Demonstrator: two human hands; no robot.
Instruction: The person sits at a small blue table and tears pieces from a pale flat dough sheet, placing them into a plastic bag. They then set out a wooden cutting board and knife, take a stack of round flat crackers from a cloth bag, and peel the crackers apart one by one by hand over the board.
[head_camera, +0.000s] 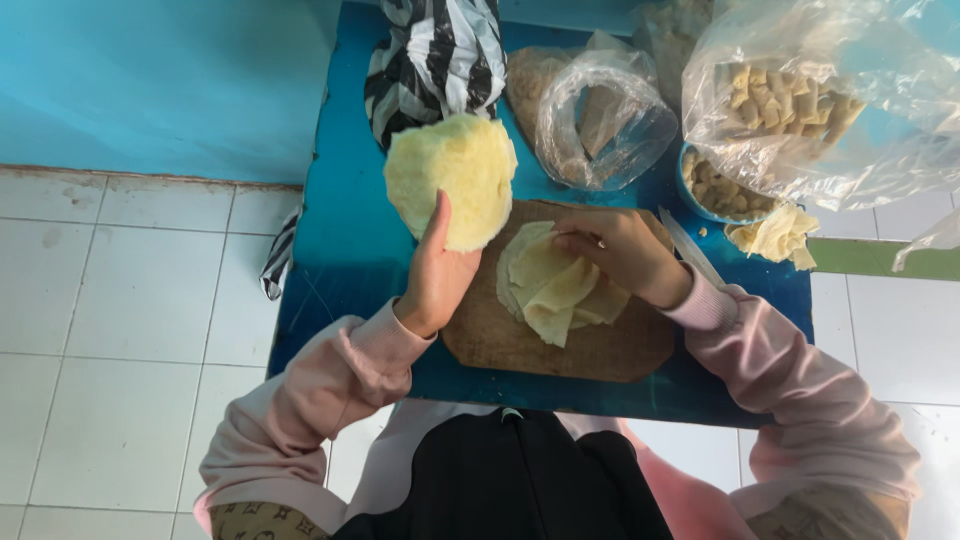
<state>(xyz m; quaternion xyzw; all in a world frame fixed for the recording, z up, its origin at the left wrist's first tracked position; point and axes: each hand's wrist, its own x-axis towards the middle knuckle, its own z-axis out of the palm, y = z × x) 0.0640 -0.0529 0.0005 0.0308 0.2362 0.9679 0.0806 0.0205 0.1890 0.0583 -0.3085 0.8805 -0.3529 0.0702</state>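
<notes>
While the left hand stands raised at the board's left edge, thumb and fingers pinching a round pale-yellow wrapper held up flat above the blue table, the right hand rests on the wooden cutting board, fingertips pressed together on the top of a stack of folded wrappers. Behind the board: a black-and-white striped bag, a clear plastic bag, a larger clear bag of rolled pieces, a blue bowl of similar pieces, loose wrapper scraps. Below: white tiled floor.
</notes>
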